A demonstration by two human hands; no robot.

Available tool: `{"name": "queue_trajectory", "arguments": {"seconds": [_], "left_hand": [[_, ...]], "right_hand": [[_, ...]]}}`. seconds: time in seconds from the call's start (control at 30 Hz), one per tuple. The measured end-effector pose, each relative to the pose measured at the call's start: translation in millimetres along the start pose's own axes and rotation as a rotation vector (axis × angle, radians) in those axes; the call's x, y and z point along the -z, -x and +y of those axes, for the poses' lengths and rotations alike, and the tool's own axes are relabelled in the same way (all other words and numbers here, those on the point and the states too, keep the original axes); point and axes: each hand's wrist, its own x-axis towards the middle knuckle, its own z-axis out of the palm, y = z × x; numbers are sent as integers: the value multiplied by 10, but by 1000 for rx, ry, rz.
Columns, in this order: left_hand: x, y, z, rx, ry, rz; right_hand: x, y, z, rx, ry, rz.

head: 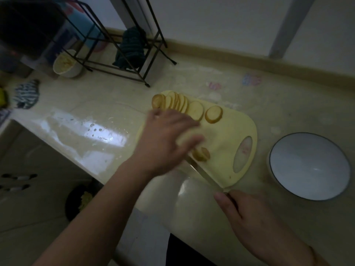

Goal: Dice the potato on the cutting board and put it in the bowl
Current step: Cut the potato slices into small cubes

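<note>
left hand point(169, 137) blurred, fingers curled over a short stack of potato slices point(201, 153) on the yellow cutting board point(226, 135). right hand point(255, 217) grips the knife point(201, 172). more slices fanned at far edge; white bowl point(309, 166) empty on tabletop. advice: tuck fingertips, cut strips, then crosswise.

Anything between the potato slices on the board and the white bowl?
Nothing visible. The potato slices lie on the cutting board; the bowl sits just beside the board, only bare counter between them.
</note>
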Motion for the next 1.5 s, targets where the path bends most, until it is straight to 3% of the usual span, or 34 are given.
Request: {"name": "queue_trajectory", "arguments": {"seconds": [0.1,0.17,0.23,0.37,0.43,0.73,1.1,1.5], "left_hand": [[46,183,-274,248,235,657],[-89,314,-333,460,251,815],[-309,454,-336,481,185,671],[-692,503,-290,17,74,36],[-798,431,-253,-87,44,-106],[-787,230,-319,-262,-132,-179],[-700,98,-332,-171,225,-268],[-757,41,-298,-189,189,-305]], "right_hand": [[38,48,6,-50,-113,-48],[62,85,26,-107,-228,-50],[78,125,86,-181,-325,-8],[151,151,217,-286,-431,54],[190,145,243,-271,-427,58],[167,186,253,-265,-423,65],[163,194,258,-261,-409,48],[176,183,279,-256,-393,56]]}}
